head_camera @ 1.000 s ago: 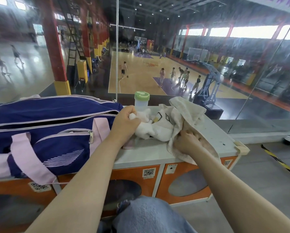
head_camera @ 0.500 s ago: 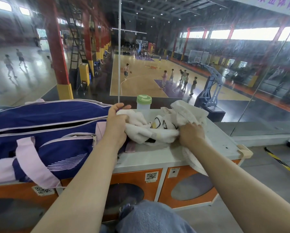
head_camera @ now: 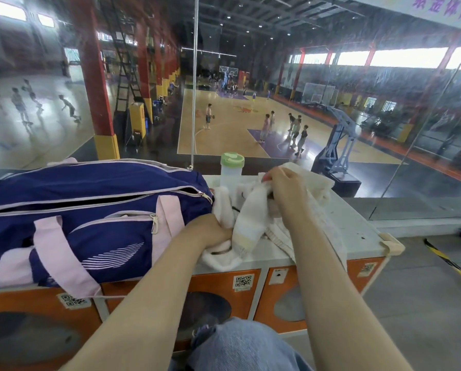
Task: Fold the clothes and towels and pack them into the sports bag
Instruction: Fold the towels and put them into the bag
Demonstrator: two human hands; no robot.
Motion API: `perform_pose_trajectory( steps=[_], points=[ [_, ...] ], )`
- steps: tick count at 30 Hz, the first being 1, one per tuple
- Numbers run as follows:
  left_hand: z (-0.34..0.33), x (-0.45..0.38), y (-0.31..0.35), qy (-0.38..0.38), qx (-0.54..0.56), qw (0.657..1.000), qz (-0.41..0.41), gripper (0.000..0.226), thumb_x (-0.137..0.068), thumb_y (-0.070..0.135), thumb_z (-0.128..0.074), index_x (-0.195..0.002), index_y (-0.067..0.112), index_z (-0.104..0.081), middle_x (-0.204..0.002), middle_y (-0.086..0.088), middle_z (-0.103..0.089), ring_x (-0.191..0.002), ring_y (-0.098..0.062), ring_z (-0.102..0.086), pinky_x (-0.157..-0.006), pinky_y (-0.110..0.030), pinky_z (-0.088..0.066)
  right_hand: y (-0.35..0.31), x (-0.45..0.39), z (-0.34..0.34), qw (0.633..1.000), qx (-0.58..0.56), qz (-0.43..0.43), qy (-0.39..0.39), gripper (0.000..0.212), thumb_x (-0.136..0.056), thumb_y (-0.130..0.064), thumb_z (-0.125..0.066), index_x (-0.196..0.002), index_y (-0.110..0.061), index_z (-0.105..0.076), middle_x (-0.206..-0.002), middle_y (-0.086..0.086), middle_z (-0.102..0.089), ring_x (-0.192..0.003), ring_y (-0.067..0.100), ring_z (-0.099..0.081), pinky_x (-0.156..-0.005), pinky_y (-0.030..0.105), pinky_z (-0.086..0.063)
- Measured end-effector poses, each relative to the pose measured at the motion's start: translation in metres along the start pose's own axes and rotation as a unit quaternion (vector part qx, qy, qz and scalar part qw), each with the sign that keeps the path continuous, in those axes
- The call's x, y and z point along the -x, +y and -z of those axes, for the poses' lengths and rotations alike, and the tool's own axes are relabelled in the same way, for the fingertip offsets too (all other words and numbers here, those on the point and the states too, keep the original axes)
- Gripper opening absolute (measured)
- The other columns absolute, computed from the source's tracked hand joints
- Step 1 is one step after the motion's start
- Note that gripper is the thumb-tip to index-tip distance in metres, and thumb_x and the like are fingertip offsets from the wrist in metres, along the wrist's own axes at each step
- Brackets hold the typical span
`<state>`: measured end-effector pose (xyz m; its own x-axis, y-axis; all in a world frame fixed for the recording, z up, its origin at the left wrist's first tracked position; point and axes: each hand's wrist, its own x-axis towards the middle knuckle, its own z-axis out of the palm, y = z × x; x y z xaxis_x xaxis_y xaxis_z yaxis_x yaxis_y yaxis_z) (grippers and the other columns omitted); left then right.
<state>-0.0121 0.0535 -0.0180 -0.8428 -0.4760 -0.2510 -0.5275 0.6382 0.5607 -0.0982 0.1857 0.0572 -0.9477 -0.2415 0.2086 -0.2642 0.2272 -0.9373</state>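
A person works at a white counter (head_camera: pixel 357 234) set against a glass wall above a basketball court; bare counter lies right of the hands as far as its padded corner (head_camera: pixel 391 243). Both forearms reach forward. The left hand (head_camera: pixel 210 231), low near the front edge, grips one end of a white towel (head_camera: pixel 250 223). The right hand (head_camera: pixel 283 188), raised farther back, pinches the bunched cloth. The bag (head_camera: pixel 95 210), navy with pink straps, sits just left of the left hand, zip open. A green-lidded bottle (head_camera: pixel 232 170) stands beyond the towel.
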Motion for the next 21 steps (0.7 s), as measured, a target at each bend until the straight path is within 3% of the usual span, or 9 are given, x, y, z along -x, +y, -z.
perform_pose_trajectory(
  steps=[2,4,6,8,12,14,17,19,21],
  points=[
    [-0.002,-0.002,-0.003,0.027,-0.043,0.999,-0.009,0.045,-0.089,0.05,-0.058,-0.115,0.015,-0.063,-0.107,-0.007,-0.067,-0.099,-0.023,-0.061,-0.081,-0.031,-0.047,0.007,0.002,-0.005,0.999,0.037,-0.009,0.022,0.017,-0.089,-0.029,-0.055,-0.081,-0.014,-0.061,-0.071,-0.007,-0.057,-0.067,0.01,-0.05,-0.058,0.024,-0.037],
    [0.002,-0.003,-0.002,0.063,-0.03,0.997,-0.019,0.031,-0.093,0.032,-0.057,-0.12,0.017,-0.061,-0.119,-0.008,-0.064,-0.103,-0.024,-0.059,-0.08,-0.029,-0.045,0.004,0.003,-0.013,0.998,0.015,-0.016,0.063,0.013,-0.09,-0.021,-0.059,-0.101,-0.014,-0.06,-0.085,-0.006,-0.059,-0.07,0.007,-0.051,-0.057,0.021,-0.035],
    [0.009,-0.003,0.0,0.094,0.058,0.993,-0.038,0.013,-0.093,0.022,-0.051,-0.101,0.017,-0.06,-0.111,-0.011,-0.065,-0.092,-0.023,-0.056,-0.07,-0.029,-0.04,-0.005,0.005,-0.021,0.994,-0.044,-0.028,0.096,0.027,-0.088,-0.008,-0.056,-0.113,-0.013,-0.052,-0.096,0.0,-0.058,-0.079,0.013,-0.052,-0.06,0.021,-0.036],
    [0.015,-0.002,0.002,0.108,0.201,0.973,-0.038,0.012,-0.092,0.021,-0.047,-0.1,0.016,-0.055,-0.1,-0.007,-0.062,-0.089,-0.022,-0.055,-0.071,-0.03,-0.039,-0.014,0.009,-0.031,0.993,-0.055,-0.011,0.1,0.033,-0.085,0.0,-0.051,-0.114,-0.013,-0.044,-0.096,0.005,-0.056,-0.086,0.02,-0.053,-0.052,0.016,-0.034],
    [0.019,-0.001,0.004,0.078,0.454,0.886,-0.041,0.007,-0.08,0.012,-0.054,-0.083,0.017,-0.056,-0.082,-0.01,-0.065,-0.078,-0.022,-0.062,-0.071,-0.031,-0.049,-0.011,0.023,-0.043,0.997,-0.013,0.042,0.062,0.042,-0.081,0.004,-0.05,-0.117,-0.015,-0.041,-0.108,0.005,-0.053,-0.087,0.016,-0.05,-0.055,0.008,-0.031],
    [0.021,0.0,0.005,0.095,0.489,0.864,-0.069,0.014,-0.08,0.003,-0.054,-0.082,0.016,-0.057,-0.08,-0.008,-0.065,-0.077,-0.021,-0.061,-0.071,-0.032,-0.048,0.0,0.031,-0.047,0.999,-0.009,0.039,0.028,0.04,-0.083,0.003,-0.051,-0.118,-0.015,-0.045,-0.104,-0.001,-0.052,-0.081,0.006,-0.046,-0.06,0.006,-0.033],
    [0.021,0.002,0.01,0.155,0.498,0.843,-0.131,0.028,-0.077,-0.009,-0.051,-0.086,0.018,-0.058,-0.08,-0.003,-0.064,-0.078,-0.017,-0.06,-0.068,-0.03,-0.046,0.007,0.037,-0.055,0.998,-0.018,0.06,-0.004,0.024,-0.088,-0.003,-0.048,-0.106,-0.017,-0.055,-0.096,-0.007,-0.057,-0.087,0.011,-0.054,-0.069,0.017,-0.039],
    [0.022,0.004,0.014,0.129,0.575,0.794,-0.152,0.031,-0.077,-0.013,-0.052,-0.094,0.012,-0.058,-0.087,-0.008,-0.066,-0.081,-0.02,-0.062,-0.068,-0.029,-0.049,0.003,0.036,-0.058,0.995,-0.038,0.088,-0.002,0.021,-0.086,-0.001,-0.047,-0.091,-0.018,-0.059,-0.086,-0.013,-0.059,-0.082,0.005,-0.056,-0.07,0.014,-0.039],
    [0.026,0.005,0.013,0.054,0.679,0.718,-0.144,0.03,-0.084,-0.004,-0.056,-0.112,0.005,-0.057,-0.099,-0.016,-0.066,-0.088,-0.024,-0.066,-0.074,-0.03,-0.053,-0.002,0.038,-0.06,0.992,-0.066,0.105,-0.007,0.024,-0.082,0.001,-0.048,-0.08,-0.02,-0.059,-0.076,-0.011,-0.059,-0.072,0.0,-0.053,-0.065,0.009,-0.038]
  ],
)
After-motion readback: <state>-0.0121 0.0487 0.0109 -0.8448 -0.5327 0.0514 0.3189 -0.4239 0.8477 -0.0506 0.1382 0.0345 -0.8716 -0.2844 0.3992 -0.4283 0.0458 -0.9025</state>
